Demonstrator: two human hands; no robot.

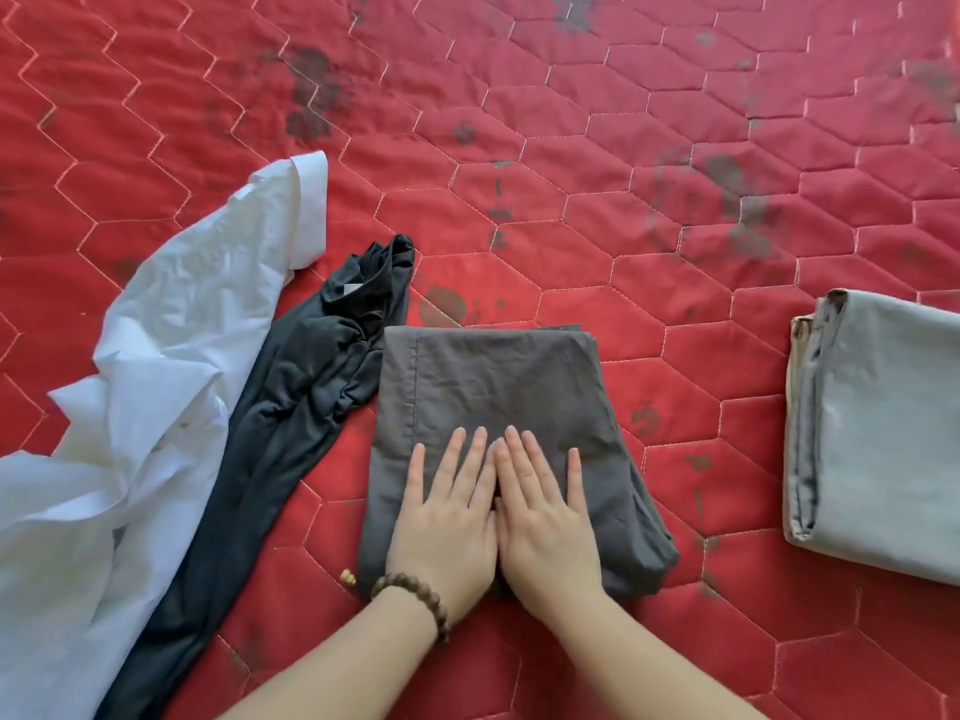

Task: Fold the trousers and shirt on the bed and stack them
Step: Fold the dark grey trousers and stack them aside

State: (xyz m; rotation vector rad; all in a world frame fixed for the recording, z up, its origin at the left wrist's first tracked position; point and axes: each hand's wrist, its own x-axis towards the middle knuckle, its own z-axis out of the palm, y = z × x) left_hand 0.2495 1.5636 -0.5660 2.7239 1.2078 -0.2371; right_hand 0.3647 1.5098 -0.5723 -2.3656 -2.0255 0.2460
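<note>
Grey-brown trousers point(498, 407) folded, mid-bed, pressed flat under left hand point(447, 522) and right hand point(545, 522), fingers straight, gripping nothing. Pale grey folded piece point(883, 433) well apart, right. White shirt point(156, 381) and black garment point(291, 407) unfolded, left. Stacking pending.

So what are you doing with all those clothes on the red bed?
Folding them. Both hands, the left hand and right hand, press flat on the folded dark grey trousers. A folded light grey garment lies to the right. The white shirt and a black garment lie unfolded on the left.
</note>
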